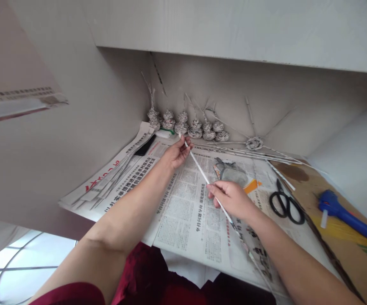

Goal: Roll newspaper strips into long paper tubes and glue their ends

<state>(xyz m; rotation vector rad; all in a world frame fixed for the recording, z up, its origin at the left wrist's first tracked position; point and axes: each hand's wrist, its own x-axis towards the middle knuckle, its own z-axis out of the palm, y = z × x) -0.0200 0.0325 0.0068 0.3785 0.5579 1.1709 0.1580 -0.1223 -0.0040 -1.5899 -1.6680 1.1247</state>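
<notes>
A long, thin rolled newspaper stick point(199, 167) slants across the newspaper-covered table in front of me. Its far end is pinched in the fingers of my left hand point(179, 153). Further down, the thumb and fingers of my right hand point(229, 198) close round the same stick. The lower part runs toward the table's front edge, under my right forearm. Beyond my left hand stands a row of several small woven paper gourds point(182, 123) with loose stick ends on top. To their right, a woven paper round point(254, 144) has sticks spreading from it.
Several loose paper sticks point(237, 152) lie at the back. Black-handled scissors point(287, 206) rest right of my right hand. A blue glue gun point(344, 215) lies on cardboard point(339, 258). Newspaper strips point(110, 178) are stacked left, beside a dark flat object point(144, 146). An overhanging panel point(234, 34) crosses above.
</notes>
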